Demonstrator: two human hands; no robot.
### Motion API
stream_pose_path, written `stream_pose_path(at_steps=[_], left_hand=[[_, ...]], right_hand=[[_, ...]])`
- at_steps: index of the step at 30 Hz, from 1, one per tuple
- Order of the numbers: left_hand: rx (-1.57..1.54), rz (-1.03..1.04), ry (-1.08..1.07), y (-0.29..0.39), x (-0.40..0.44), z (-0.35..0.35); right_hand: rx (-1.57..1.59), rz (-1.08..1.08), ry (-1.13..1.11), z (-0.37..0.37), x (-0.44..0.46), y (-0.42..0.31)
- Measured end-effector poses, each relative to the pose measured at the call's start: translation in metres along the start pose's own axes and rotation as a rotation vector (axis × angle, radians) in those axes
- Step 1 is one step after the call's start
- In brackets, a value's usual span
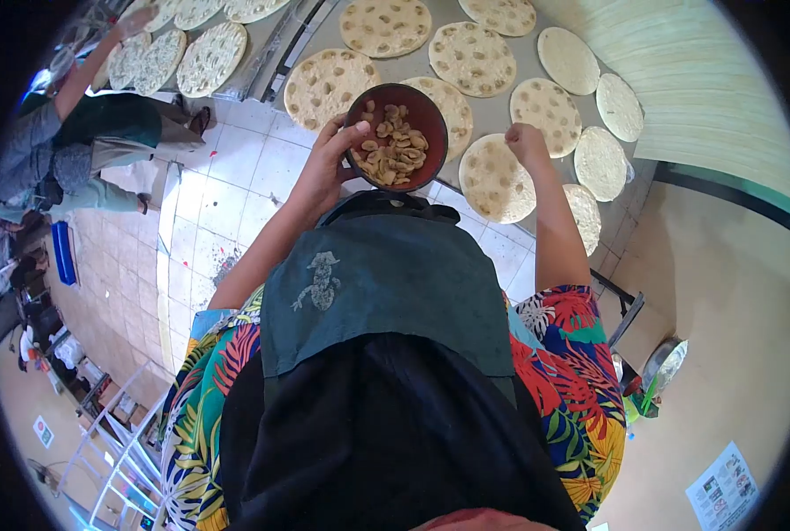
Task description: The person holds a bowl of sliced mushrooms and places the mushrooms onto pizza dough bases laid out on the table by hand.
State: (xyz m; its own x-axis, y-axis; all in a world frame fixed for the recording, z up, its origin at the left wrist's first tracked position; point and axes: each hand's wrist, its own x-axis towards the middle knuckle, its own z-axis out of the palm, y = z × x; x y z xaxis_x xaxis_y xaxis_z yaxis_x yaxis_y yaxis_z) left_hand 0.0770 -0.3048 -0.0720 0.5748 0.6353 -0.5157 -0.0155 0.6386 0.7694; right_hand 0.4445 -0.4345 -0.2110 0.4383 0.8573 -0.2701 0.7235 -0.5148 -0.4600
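Note:
My left hand (329, 152) grips the rim of a dark red-brown bowl (432, 124), thumb over the edge. Inside lie many small tan slices (398, 149) that look like mushrooms. Fingers pinched together, my right hand (526, 147) is over the upper right edge of a round pizza base (492, 190). Whatever those fingertips hold, if anything, is hidden. Some slices are spread on that base. Directly beyond the bowl, another topped base (452, 108) is partly covered by it.
More round bases lie across the grey table (404, 69), some with slices, such as one base (473, 58), and plainer ones at right, like this base (568, 60). At upper left, a person (76, 142) reaches over another table with bases. White floor tiles (227, 168) show between.

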Motion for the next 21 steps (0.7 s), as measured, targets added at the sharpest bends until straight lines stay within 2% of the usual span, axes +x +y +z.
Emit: stream_pose_path(at_steps=[5,9,11,12,14,15,17,19,21], left_hand=[[0.002,0.021,-0.002,0.000,-0.001,-0.003],[-0.069,0.028,-0.045,0.003,-0.004,-0.002],[-0.074,0.007,-0.049,0.007,-0.006,0.001],[-0.071,0.009,-0.045,0.007,-0.005,0.000],[-0.058,0.000,-0.046,0.005,-0.003,-0.002],[-0.054,-0.003,-0.046,0.003,-0.001,-0.002],[-0.074,0.028,-0.082,0.000,0.004,-0.003],[-0.052,0.010,-0.094,-0.001,0.009,-0.001],[-0.031,-0.007,-0.118,-0.001,0.014,0.006]], right_hand=[[-0.359,-0.126,-0.006,0.027,0.011,0.014],[-0.398,-0.106,0.037,0.027,0.003,-0.001],[-0.256,-0.136,0.219,0.026,0.000,-0.001],[-0.251,-0.140,0.219,0.022,-0.003,-0.009],[-0.040,-0.056,0.374,-0.004,-0.011,-0.049],[-0.036,-0.052,0.374,-0.018,-0.019,-0.069],[0.316,-0.177,0.437,-0.047,-0.038,-0.118],[0.419,-0.296,0.415,-0.068,-0.061,-0.174],[0.456,-0.397,0.267,-0.063,-0.071,-0.207]])
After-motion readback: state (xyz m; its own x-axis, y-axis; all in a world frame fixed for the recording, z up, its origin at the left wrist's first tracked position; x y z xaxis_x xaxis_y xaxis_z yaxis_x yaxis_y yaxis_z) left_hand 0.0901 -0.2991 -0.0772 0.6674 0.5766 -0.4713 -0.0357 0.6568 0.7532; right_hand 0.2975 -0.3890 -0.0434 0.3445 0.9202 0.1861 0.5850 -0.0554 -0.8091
